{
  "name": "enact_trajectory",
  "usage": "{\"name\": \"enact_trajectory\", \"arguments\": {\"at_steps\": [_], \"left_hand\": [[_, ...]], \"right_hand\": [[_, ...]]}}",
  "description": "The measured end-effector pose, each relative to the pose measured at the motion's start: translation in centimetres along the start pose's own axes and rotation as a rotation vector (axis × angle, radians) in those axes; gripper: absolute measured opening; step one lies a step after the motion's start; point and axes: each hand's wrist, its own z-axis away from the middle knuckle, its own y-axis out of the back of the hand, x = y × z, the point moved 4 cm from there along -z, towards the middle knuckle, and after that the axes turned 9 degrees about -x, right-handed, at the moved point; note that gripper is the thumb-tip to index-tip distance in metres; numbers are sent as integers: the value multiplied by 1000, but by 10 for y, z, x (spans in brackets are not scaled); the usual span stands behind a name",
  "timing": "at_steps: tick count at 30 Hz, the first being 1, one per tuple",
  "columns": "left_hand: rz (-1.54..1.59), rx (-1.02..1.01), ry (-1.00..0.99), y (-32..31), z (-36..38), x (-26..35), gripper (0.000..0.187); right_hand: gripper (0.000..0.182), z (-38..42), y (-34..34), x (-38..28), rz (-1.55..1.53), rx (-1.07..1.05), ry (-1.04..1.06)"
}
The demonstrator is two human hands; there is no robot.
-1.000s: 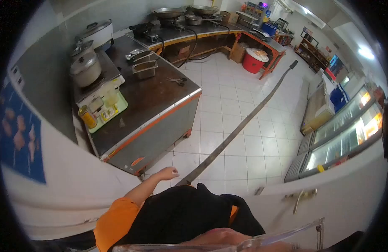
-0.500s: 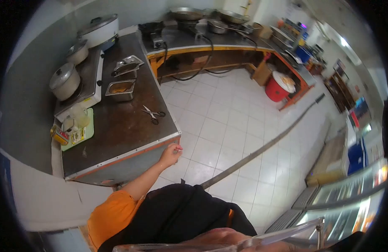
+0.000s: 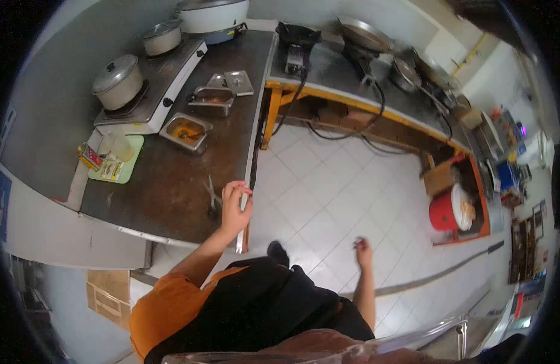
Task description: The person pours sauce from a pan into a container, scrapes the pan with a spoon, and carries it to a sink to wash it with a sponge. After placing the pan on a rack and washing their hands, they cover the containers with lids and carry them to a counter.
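Note:
My left hand [image 3: 235, 209] hovers over the right edge of the dark counter [image 3: 165, 200]. Its fingers curl loosely, with a gap between thumb and fingers where the pale counter edge shows. Close beside it lie scissors [image 3: 211, 199], partly overlapped by the hand. Lower right, above the tiled floor, hangs my right hand [image 3: 364, 250], small and blurred, its fingers bent around a little dark thing whose kind I cannot tell. Farther up the counter sit a steel food pan [image 3: 188, 131] with orange-brown contents and a second steel pan [image 3: 212, 101].
A gas stove [image 3: 134, 121] carries a lidded pot [image 3: 117, 82] and a smaller pot [image 3: 162, 38]. A green tray [image 3: 132, 159] holds a jug. Hoses hang off the yellow-edged back counter [image 3: 407, 118]. At the right stands a red bucket [image 3: 442, 211]; a long strip [image 3: 425, 276] crosses the floor.
My view has turned and come closer to the counter. The left hand has moved from beside the counter's corner to over its edge near the scissors. My right hand has come into view.

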Motion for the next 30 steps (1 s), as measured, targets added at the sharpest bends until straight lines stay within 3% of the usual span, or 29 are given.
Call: {"name": "enact_trajectory", "arguments": {"at_steps": [1, 3, 5, 12, 13, 14, 15, 16, 17, 18, 19, 20, 23, 24, 25, 27, 28, 30], "left_hand": [[-59, 68, -43, -10, -20, -3, 19], [-56, 123, 2, -25, -47, -4, 20], [10, 206, 24, -26, -69, 2, 21], [-123, 282, 204, -11, -81, 3, 20], [-139, 305, 212, -8, -84, 5, 20], [-200, 348, 223, -4, -88, 9, 19], [-258, 390, 238, -3, -91, 9, 19], [-317, 429, 249, -4, -92, 2, 20], [-329, 454, 270, -6, -96, -1, 20], [-357, 530, 313, -6, -100, -1, 20], [-386, 608, 357, -6, -104, -2, 20], [-450, 632, 391, -7, -107, -4, 18], [-526, 805, 479, -17, -126, -13, 18], [-584, 856, 515, -20, -138, -12, 18], [-605, 885, 540, -25, -150, -13, 18], [-534, 1032, 627, -30, -165, -17, 19], [-607, 1021, 627, -33, -175, -15, 20], [-641, 1022, 682, -41, -194, -10, 20]], "right_hand": [[21, -20, -28, 33, 17, -106, 105], [27, -27, -75, 44, -10, -479, -242], [29, -27, -110, 49, 217, -882, -180], [30, -197, -148, 73, 270, -1030, -241], [30, -224, -133, -21, 429, -843, 101], [28, -264, -139, -55, 400, -796, 230], [22, -310, -153, -79, 388, -753, 334], [32, -355, -172, -104, 327, -671, 421], [31, -384, -179, -160, 166, -647, 341], [34, -423, -199, -196, 255, -553, 476], [37, -462, -223, -228, 228, -592, 475], [41, -495, -251, -257, 159, -463, 637], [50, -558, -313, -356, 146, -423, 669], [68, -577, -336, -379, 252, -513, 579], [68, -581, -348, -403, 250, -550, 603], [86, -584, -369, -441, 565, -508, 505], [100, -591, -389, -448, 645, -689, 458], [103, -589, -404, -465, 651, -744, 530]]}}
